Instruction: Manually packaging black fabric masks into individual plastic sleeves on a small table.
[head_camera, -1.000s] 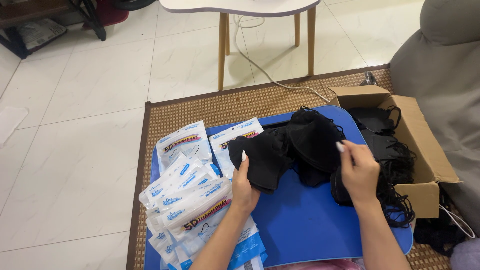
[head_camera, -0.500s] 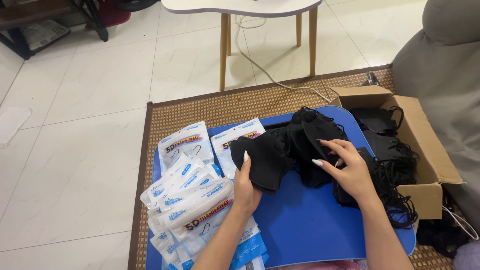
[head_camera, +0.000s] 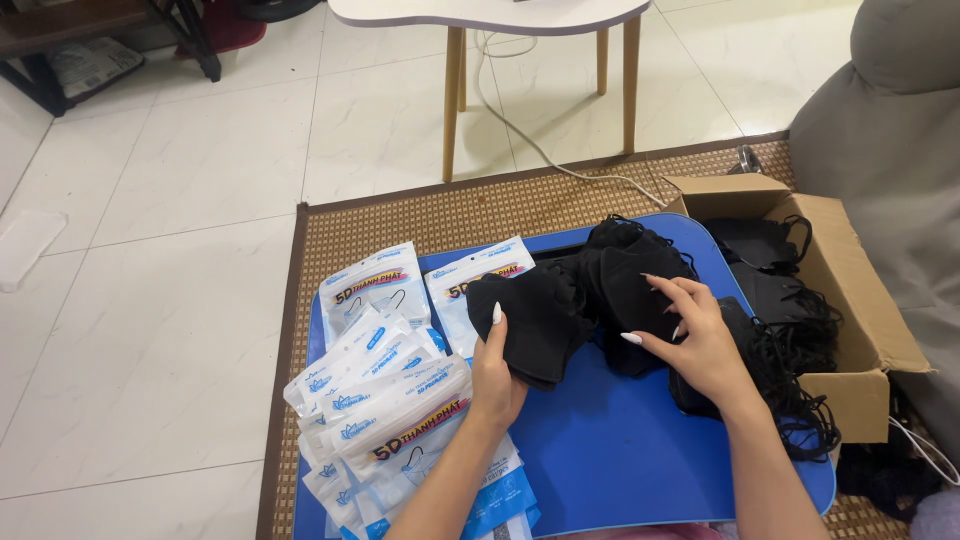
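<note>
left hand (head_camera: 497, 375) is closed around a stack of black face masks (head_camera: 535, 318) above bare blue tray (head_camera: 620, 450); right hand (head_camera: 700, 345), fingers spread, is laid on the mask pile (head_camera: 625, 275) beside it.

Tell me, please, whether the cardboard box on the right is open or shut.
Open: the cardboard box has its flaps folded outward, and black face masks show inside it.

black masks (head_camera: 545, 315), blue tray (head_camera: 620, 440), brown box (head_camera: 850, 300)
</note>
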